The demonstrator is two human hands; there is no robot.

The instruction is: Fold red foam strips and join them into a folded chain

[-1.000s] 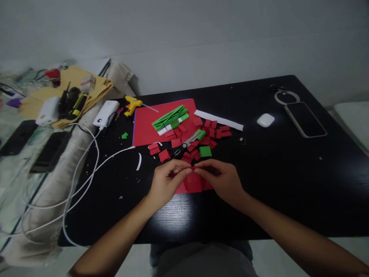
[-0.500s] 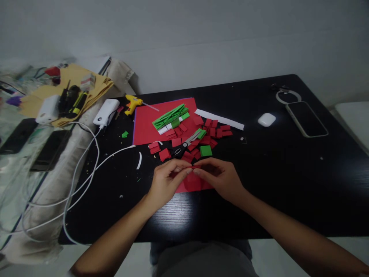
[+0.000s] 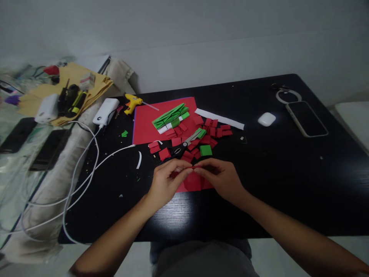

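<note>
Between the fingertips of both hands is a small red paper piece [image 3: 193,167], mostly hidden by the fingers. My left hand [image 3: 168,179] pinches its left end, and my right hand [image 3: 220,176] pinches the right. Below them a red paper sheet [image 3: 192,182] lies on the table. Just beyond the hands are several folded red paper pieces [image 3: 165,154] and a folded green paper square [image 3: 205,150]. Scissors [image 3: 188,142] with dark handles rest among the pieces, blades pointing away to the right.
Farther back, a pleated green paper strip [image 3: 170,116] lies on a red sheet [image 3: 144,129] beside a yellow glue gun [image 3: 133,104]. A white power bank [image 3: 106,111] and looping cables are at left. A white earbud case [image 3: 266,119] and phone [image 3: 307,119] lie at right.
Almost nothing differs. Both hands keep their pinch on the red paper piece, with only tiny finger shifts.
</note>
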